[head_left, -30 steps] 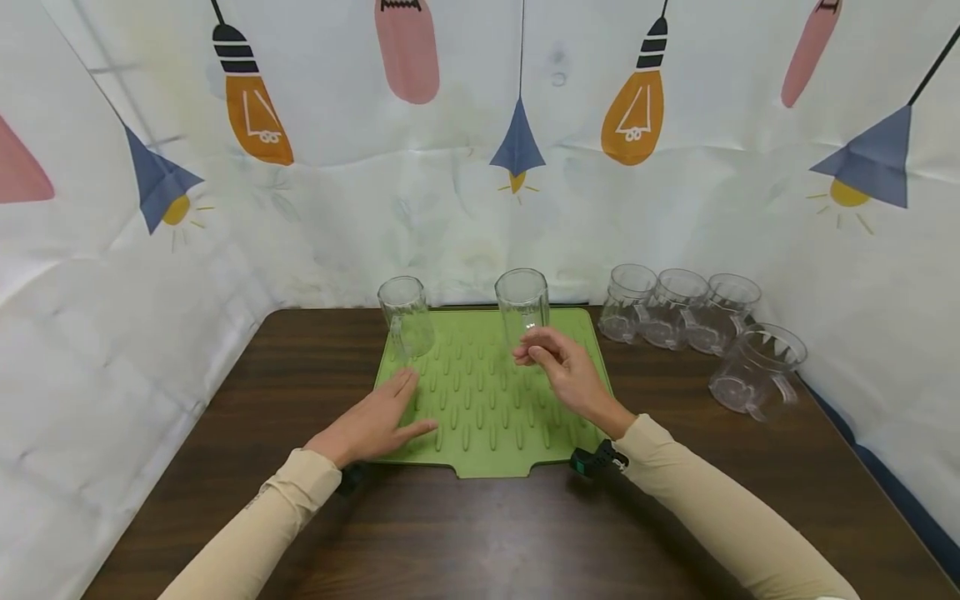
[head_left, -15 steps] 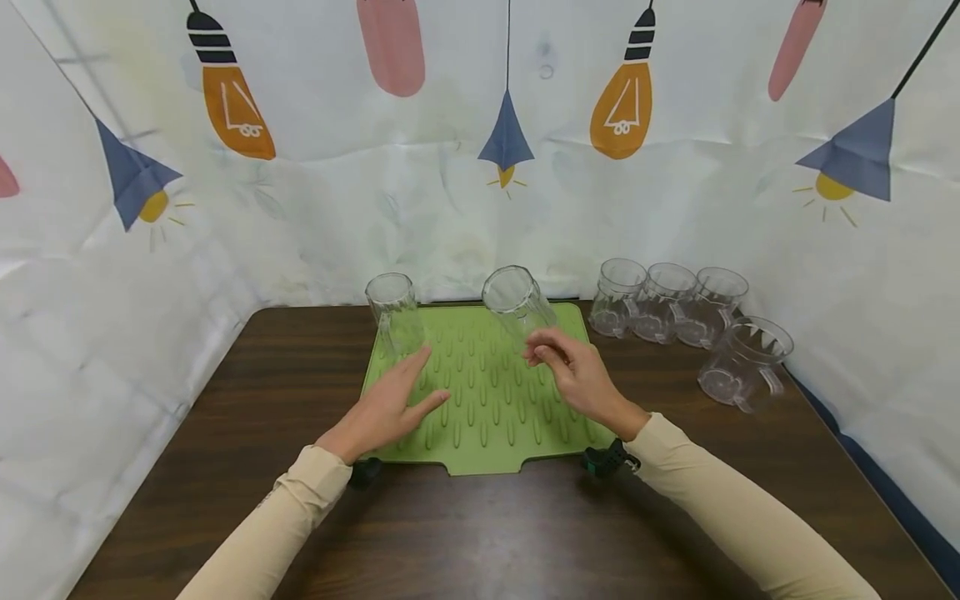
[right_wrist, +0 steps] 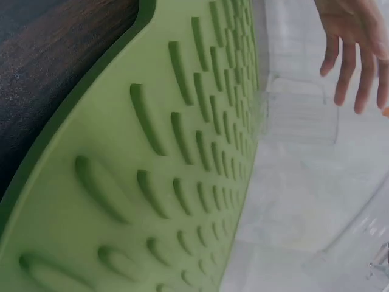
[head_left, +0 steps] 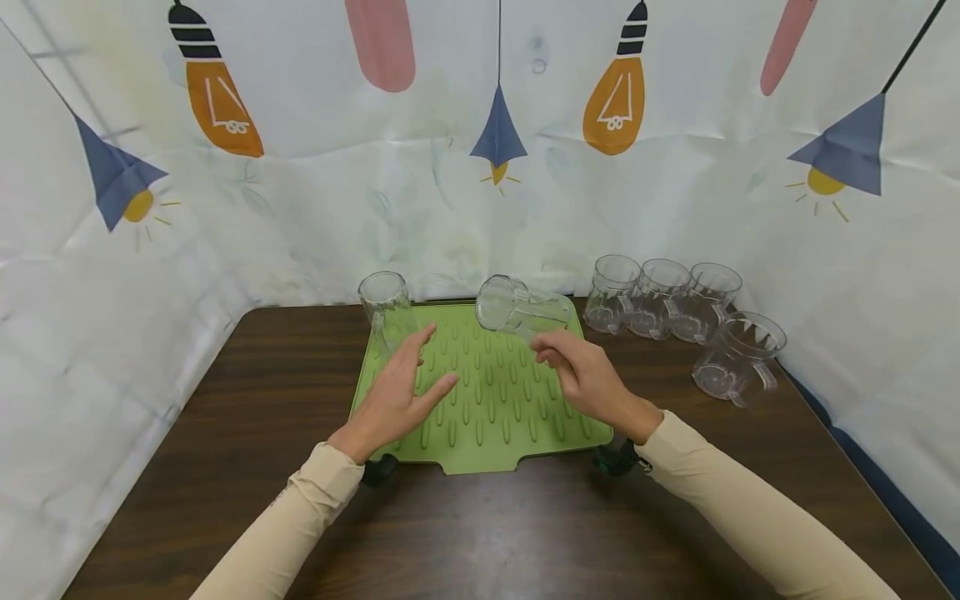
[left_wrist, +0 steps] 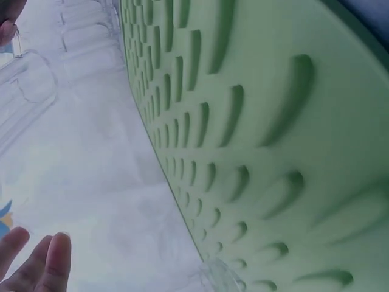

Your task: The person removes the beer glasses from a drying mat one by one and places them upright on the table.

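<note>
A clear glass mug (head_left: 517, 307) is held in the air over the back of the green ridged mat (head_left: 480, 392). My right hand (head_left: 588, 375) grips it by the handle side with curled fingers. The mug lies nearly on its side, one round end to the left. My left hand (head_left: 397, 396) hovers over the mat's left part, fingers spread and thumb apart, touching nothing visible. Behind it, another clear mug (head_left: 384, 300) stands at the mat's back left corner, partly covered by the fingers. In the right wrist view the held mug (right_wrist: 364, 237) shows only in part.
Several clear mugs stand on the dark wooden table (head_left: 480, 533) to the right: a row at the back (head_left: 663, 300) and one mug (head_left: 738, 358) closer to the right edge. A white curtain (head_left: 315, 217) with printed lamps closes off the back and sides.
The right hand has tipped the mug from upright to nearly horizontal, its top swinging left. The left hand has risen off the mat's left side and moved slightly right. The view has shifted slightly.
</note>
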A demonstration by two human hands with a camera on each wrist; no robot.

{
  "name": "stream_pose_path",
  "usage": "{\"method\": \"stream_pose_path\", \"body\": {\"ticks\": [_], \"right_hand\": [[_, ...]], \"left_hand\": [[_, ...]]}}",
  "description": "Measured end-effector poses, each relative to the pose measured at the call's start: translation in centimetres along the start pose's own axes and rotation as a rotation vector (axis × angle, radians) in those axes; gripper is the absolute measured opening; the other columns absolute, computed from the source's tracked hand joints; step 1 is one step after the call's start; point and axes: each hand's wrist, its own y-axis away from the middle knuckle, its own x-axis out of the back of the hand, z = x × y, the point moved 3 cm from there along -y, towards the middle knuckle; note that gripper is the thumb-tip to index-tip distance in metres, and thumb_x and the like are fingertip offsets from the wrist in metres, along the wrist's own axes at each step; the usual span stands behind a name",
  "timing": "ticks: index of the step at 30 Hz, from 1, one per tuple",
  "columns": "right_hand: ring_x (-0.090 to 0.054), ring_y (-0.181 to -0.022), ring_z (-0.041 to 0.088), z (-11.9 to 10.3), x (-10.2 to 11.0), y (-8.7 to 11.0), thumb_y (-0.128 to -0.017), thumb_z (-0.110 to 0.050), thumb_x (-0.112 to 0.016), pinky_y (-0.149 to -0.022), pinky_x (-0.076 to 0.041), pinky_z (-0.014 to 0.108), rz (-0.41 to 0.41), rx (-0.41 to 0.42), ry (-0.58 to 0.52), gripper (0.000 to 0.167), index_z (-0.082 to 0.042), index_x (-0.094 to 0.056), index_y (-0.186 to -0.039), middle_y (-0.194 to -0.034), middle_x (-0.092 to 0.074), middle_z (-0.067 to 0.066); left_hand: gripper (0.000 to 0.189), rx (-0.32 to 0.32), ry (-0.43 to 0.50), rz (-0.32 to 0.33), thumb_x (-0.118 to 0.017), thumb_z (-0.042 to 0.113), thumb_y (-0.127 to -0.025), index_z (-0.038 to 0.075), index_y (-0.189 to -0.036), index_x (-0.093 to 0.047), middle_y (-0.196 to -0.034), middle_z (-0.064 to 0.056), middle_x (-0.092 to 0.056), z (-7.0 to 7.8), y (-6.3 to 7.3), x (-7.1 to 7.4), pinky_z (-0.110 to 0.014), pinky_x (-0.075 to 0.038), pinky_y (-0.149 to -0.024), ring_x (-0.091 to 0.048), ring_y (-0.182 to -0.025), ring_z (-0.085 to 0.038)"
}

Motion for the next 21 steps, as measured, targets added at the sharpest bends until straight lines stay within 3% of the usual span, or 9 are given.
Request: {"method": "stream_pose_path", "body": {"ticks": [9, 12, 16, 21], "right_hand": [[-0.066, -0.089, 0.019, -0.5, 0.4, 0.6, -0.089, 0.023, -0.057, -0.077, -0.060, 0.033, -0.022, 0.211, 0.153, 0.038, -0.003, -0.068, -0.115, -0.098, -0.069, 0.008], [-0.061, -0.085, 0.018, -0.7, 0.4, 1.0, -0.095, 0.019, -0.050, -0.075, -0.057, 0.032, -0.025, 0.268, 0.196, 0.035, -0.004, -0.068, -0.115, -0.094, -0.066, 0.007], [-0.060, -0.083, 0.017, -0.9, 0.2, 1.6, -0.108, 0.002, -0.036, -0.073, -0.055, 0.032, -0.031, 0.326, 0.245, 0.035, -0.004, -0.070, -0.116, -0.093, -0.066, 0.006], [-0.059, -0.079, 0.016, -1.3, 0.0, 2.3, -0.110, -0.005, -0.033, -0.070, -0.055, 0.030, -0.042, 0.381, 0.302, 0.038, -0.003, -0.071, -0.115, -0.089, -0.065, 0.004]], "left_hand": [[0.078, -0.001, 0.099, 0.060, -0.065, 0.039, -0.102, 0.022, -0.165, -0.023, -0.160, -0.014, -0.041, 0.6, -0.5, -0.4, -0.056, -0.059, -0.095, -0.060, -0.126, -0.037], [0.080, -0.002, 0.133, 0.074, -0.067, 0.038, -0.101, 0.025, -0.165, -0.021, -0.158, -0.016, -0.042, 1.0, -0.8, -0.6, -0.055, -0.059, -0.095, -0.061, -0.126, -0.038], [0.086, -0.006, 0.183, 0.081, -0.072, 0.037, -0.098, 0.026, -0.165, -0.020, -0.160, -0.016, -0.038, 1.4, -1.1, -1.1, -0.053, -0.059, -0.096, -0.059, -0.130, -0.037], [0.091, -0.038, 0.216, 0.080, -0.078, 0.032, -0.094, 0.023, -0.164, -0.020, -0.162, -0.015, -0.034, 1.8, -1.4, -1.8, -0.049, -0.060, -0.096, -0.054, -0.137, -0.034]]}}
